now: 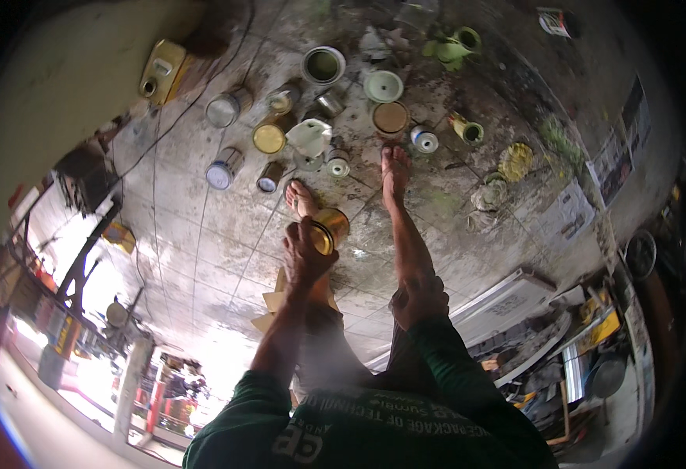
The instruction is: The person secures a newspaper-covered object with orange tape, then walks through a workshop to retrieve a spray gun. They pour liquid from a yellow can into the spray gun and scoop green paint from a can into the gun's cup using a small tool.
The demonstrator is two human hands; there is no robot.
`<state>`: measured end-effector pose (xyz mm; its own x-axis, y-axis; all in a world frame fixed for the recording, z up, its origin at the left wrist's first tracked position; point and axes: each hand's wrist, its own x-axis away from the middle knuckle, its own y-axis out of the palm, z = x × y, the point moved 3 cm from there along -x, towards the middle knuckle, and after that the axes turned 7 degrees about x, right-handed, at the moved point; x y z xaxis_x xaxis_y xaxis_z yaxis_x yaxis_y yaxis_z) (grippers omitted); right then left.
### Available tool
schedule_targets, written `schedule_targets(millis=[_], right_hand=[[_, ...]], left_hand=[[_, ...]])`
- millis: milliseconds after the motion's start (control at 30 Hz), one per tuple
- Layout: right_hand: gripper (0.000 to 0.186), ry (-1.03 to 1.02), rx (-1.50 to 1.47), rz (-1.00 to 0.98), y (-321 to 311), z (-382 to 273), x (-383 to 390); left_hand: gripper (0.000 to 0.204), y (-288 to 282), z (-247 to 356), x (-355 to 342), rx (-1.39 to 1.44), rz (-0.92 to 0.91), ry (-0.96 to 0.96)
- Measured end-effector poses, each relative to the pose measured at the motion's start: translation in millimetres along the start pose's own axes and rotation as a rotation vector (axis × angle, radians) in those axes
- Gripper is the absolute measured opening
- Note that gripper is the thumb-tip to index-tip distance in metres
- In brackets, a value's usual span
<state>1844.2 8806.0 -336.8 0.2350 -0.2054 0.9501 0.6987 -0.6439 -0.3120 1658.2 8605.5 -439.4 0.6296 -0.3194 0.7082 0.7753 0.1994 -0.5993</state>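
My left hand (300, 254) holds a shiny gold metal can (331, 230), its fingers wrapped on the near side, above my left foot (302, 199). My right hand (417, 301) grips my right leg at the knee. Just beyond my bare feet stand several cans and pots on the stained tiled floor (445, 219): a gold-lidded can (269, 137), a small dark can (270, 177), a white-topped can (425, 139), a round tan-topped can (390, 117) and a crumpled pale container (309, 139). Pieces of cardboard (272, 301) lie beside my left leg.
A yellow jerrycan (159, 70) and cables are at the upper left. A dark metal box (81, 176) and cluttered shelving are on the left. Newspapers (570, 211), crumpled yellow material (515, 162) and green-painted containers (464, 47) lie rightward. Piled scrap (601, 336) fills the lower right.
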Motion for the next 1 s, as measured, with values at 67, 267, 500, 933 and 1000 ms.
schedule_targets(millis=[67,267,500,933,1000], right_hand=[[0.053,-0.01,0.045,0.019,5.3,-4.4,-1.8],[0.049,-0.069,0.199,0.085,8.4,-16.3,-2.4],[0.048,-0.154,0.296,0.177,21.2,-21.9,-3.0],[0.046,-0.25,0.381,0.39,40.1,-34.1,4.1],[0.047,-0.232,0.374,0.366,41.2,-37.6,4.2]], left_hand=[[0.1,6.7,-0.3,27.5,0.114,-0.035,-0.162],[0.093,24.9,-21.5,58.8,0.284,0.054,-0.298],[0.095,29.1,-50.2,55.7,0.408,0.218,-0.295],[0.098,42.7,-59.2,49.3,0.604,0.204,-0.324],[0.097,38.8,-56.5,50.7,0.597,0.152,-0.335]])
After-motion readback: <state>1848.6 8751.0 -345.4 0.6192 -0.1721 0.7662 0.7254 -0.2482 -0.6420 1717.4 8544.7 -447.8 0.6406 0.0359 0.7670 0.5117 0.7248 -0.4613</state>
